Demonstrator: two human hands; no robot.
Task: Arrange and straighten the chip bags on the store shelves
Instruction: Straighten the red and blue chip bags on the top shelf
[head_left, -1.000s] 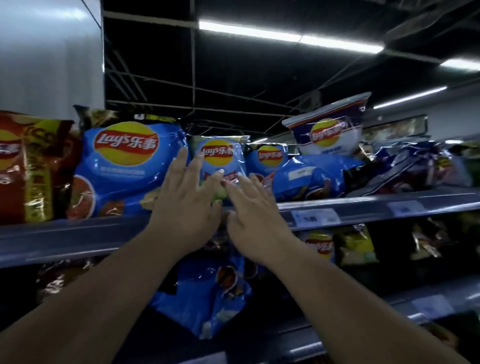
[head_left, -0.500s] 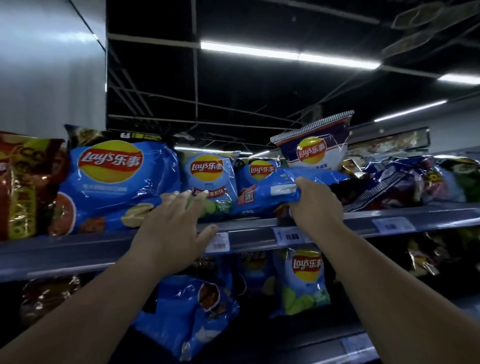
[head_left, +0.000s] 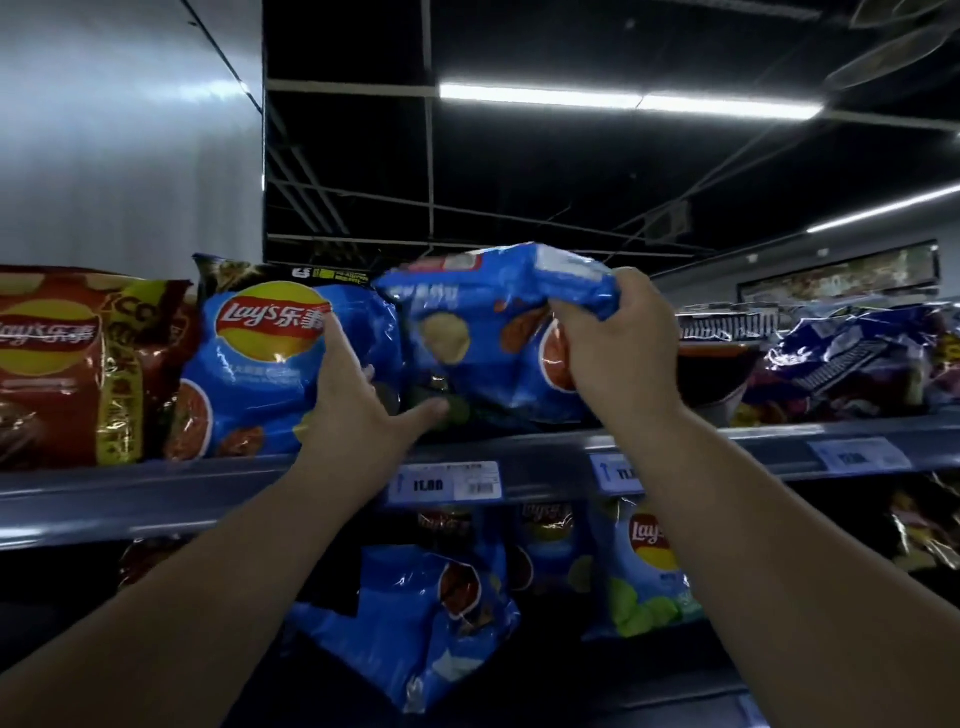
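My right hand (head_left: 618, 353) grips a blue Lay's chip bag (head_left: 488, 332) by its right edge and holds it lifted and tilted above the top shelf (head_left: 208, 486). My left hand (head_left: 358, 400) rests flat against the right side of a large upright blue Lay's bag (head_left: 270, 364), fingers straight and thumb spread toward the lifted bag. A red Lay's bag (head_left: 62, 364) stands at the far left of the same shelf.
Dark blue and purple bags (head_left: 852, 353) lie jumbled on the top shelf's right. Price tags (head_left: 447, 483) line the shelf edge. On the lower shelf a blue bag (head_left: 426, 613) slumps forward beside a lime-flavour bag (head_left: 649, 571). A white pillar stands at upper left.
My right hand moved right, took hold of a blue bag lying on the shelf and raised it. My left hand shifted up against the big blue bag.
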